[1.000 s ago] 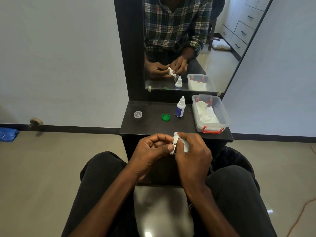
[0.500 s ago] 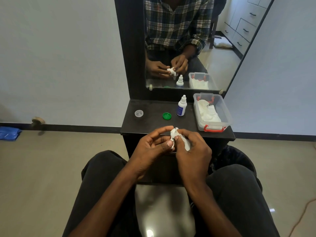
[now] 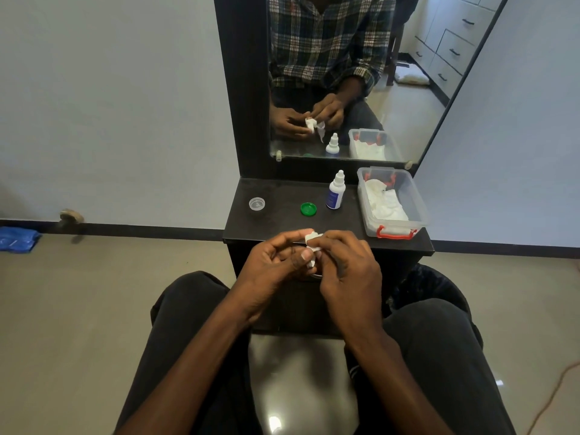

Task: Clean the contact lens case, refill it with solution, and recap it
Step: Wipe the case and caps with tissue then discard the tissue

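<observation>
Scanning from the far left, we see a blue cloth (image 3: 17, 240) lying on the floor against the wall, and a small round fixture (image 3: 71, 216) at the baseboard a little to its right. On the dark table (image 3: 282, 226), a clear cap (image 3: 256, 203) sits near the left edge, well apart from a green cap (image 3: 308, 208) further right. Just beside the green cap stands a white dropper bottle (image 3: 335, 194) with a blue label, upright and capped.

At the near edge of the table we find our left hand (image 3: 276, 268), its fingers (image 3: 293, 235) curled inward and the thumb pressed against a bit of white tissue (image 3: 312, 238). Our right hand (image 3: 348, 268) meets it, its fingers bent down and pinching the same tissue from the right side. The two hands touch each other around it. The contact lens case lies hidden inside this grip; only a thin pale edge shows below the fingers, and we cannot tell which hand carries it.

At the right end of the table rests a clear plastic box (image 3: 420, 211) with red latches, holding crumpled white tissues (image 3: 384, 204). Behind everything, the mirror (image 3: 408, 98) repeats the hands, bottle and box.
</observation>
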